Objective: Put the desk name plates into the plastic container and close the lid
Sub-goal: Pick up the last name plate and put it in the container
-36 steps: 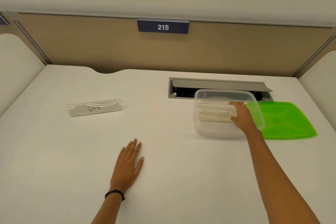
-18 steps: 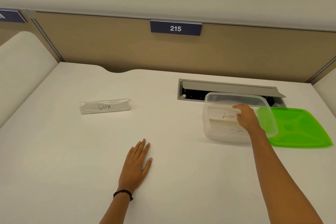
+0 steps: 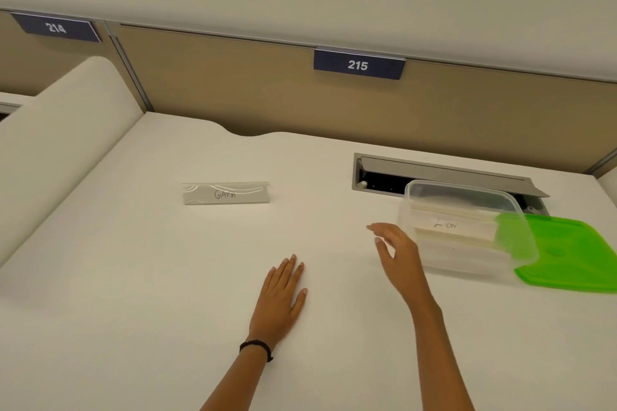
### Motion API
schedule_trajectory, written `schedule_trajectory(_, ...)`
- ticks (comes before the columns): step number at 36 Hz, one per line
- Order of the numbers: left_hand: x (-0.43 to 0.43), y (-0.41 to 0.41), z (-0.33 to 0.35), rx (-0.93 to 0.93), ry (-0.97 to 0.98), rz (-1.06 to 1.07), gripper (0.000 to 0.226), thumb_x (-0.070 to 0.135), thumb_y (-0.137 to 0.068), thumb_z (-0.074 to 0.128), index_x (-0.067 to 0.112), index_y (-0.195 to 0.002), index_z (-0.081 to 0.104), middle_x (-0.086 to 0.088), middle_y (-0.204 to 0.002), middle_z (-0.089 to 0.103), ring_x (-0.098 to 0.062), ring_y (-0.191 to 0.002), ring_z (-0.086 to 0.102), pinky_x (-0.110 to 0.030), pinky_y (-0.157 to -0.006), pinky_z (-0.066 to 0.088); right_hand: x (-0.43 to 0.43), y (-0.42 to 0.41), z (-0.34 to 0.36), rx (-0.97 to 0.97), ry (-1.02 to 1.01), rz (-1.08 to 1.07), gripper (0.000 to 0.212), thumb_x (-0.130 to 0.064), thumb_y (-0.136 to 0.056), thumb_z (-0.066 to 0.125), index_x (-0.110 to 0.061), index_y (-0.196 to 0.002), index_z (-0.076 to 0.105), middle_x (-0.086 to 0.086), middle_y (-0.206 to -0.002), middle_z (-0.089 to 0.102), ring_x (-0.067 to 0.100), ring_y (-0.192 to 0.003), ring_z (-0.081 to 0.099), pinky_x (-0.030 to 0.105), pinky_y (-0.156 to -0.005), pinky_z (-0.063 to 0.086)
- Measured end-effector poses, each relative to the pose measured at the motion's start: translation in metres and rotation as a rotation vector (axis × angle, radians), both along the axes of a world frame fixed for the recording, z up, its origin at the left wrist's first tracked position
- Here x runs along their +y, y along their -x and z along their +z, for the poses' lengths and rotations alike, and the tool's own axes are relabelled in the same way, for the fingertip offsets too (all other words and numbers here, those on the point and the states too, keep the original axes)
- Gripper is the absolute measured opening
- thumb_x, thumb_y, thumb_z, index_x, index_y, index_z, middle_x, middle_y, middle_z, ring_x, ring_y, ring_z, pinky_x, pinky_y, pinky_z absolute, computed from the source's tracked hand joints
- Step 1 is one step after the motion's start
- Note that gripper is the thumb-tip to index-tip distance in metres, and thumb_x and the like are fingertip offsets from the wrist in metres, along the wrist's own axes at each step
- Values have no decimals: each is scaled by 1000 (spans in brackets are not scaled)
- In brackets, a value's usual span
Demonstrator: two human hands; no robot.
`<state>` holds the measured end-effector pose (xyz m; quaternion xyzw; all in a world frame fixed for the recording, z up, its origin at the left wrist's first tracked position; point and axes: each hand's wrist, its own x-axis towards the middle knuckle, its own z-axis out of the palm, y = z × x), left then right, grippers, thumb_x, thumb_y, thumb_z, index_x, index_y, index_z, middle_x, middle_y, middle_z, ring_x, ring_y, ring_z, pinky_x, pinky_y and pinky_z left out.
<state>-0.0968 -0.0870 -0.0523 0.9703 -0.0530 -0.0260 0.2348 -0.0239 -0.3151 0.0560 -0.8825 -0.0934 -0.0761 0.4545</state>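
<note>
The white surface [image 3: 133,277] carries one name plate [image 3: 226,193] (handwritten "GAMA") left of centre, a clear plastic container [image 3: 467,264] at right, a green lid [image 3: 574,260] beside it, and the flat left hand [image 3: 282,297].

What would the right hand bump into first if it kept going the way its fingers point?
Probably nothing nearby: the right hand points left over bare desk. The name plate lies farther back, likely off that line, though depth is unclear.

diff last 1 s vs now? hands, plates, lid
The right hand let go of the name plate in the plastic container, came out and now hangs open to the container's left. Unchanged: left hand flat on the desk, second name plate on the desk, green lid off.
</note>
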Motion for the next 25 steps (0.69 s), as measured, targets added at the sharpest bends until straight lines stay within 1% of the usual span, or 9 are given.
schedule_trajectory(2, 3, 0, -2, -9, 10, -13, 52, 38, -100, 27, 27, -148, 12, 9, -158, 3, -7, -146, 0, -18, -114, -18, 17, 8, -10, 74, 12, 62, 28, 3, -91, 49, -11, -108, 66, -2, -111, 62, 11, -106, 58, 20, -96, 41)
schedule_trajectory(5, 8, 2, -2, -20, 105, -16, 47, 32, -100, 29, 27, -146, 22, 13, -155, 6, 1, -143, 1, -14, -117, -12, 41, 16, -26, 151, 61, 149, 26, -1, -92, 51, -10, -111, 65, 2, -114, 62, 10, -106, 56, 20, -95, 41)
schedule_trajectory(10, 15, 2, 2, 26, 306, -83, 40, 23, -100, 37, 26, -140, 39, 20, -149, 17, 5, -139, 12, -13, -116, 0, 63, 31, -47, 318, 13, 188, 26, -6, -92, 53, -16, -115, 62, -9, -115, 56, 8, -108, 55, 18, -96, 42)
schedule_trajectory(14, 30, 1, 19, 199, 391, -193, 37, 20, -98, 43, 29, -133, 48, 17, -143, 41, 3, -132, 34, 3, -105, 14, 74, 42, -64, 459, -134, 77, 29, -6, -92, 55, -22, -116, 59, -8, -119, 57, 8, -107, 55, 17, -92, 42)
schedule_trajectory(15, 35, -2, 24, 219, 410, -163, 35, 21, -97, 45, 29, -131, 52, 15, -138, 49, 2, -127, 42, 4, -101, 21, 74, 47, -66, 458, -141, 51, 30, -5, -91, 55, -19, -117, 59, -6, -119, 57, 7, -106, 55, 17, -93, 42)
schedule_trajectory(16, 90, -5, 22, 235, 448, -83, 33, 22, -97, 46, 30, -128, 55, 14, -133, 55, 4, -121, 47, 5, -97, 25, 125, 42, -74, 465, -134, 57, 30, -3, -91, 54, -16, -117, 59, -4, -119, 58, 7, -106, 55, 16, -93, 41)
schedule_trajectory(19, 139, -15, 25, 188, 491, -3, 28, 25, -95, 49, 31, -119, 61, 21, -121, 61, 16, -108, 52, -4, -99, 38, 164, 44, -79, 451, -195, -32, 31, 3, -90, 52, -9, -118, 59, 0, -117, 60, 9, -106, 55, 11, -93, 41)
schedule_trajectory(22, 146, -22, 38, 153, 527, 67, 25, 24, -95, 51, 32, -114, 64, 21, -117, 64, 10, -108, 57, -17, -101, 44, 163, 42, -81, 362, -178, -102, 31, 8, -89, 50, -6, -114, 60, 1, -112, 60, 13, -107, 56, 0, -89, 39)
schedule_trajectory(25, 158, -36, 45, 55, 503, 109, 26, 18, -94, 52, 28, -115, 63, 12, -118, 65, -3, -110, 59, -24, -101, 45, 164, 41, -80, 274, -111, -85, 32, 8, -89, 49, -6, -114, 61, 2, -116, 60, 15, -112, 54, 19, -102, 39)
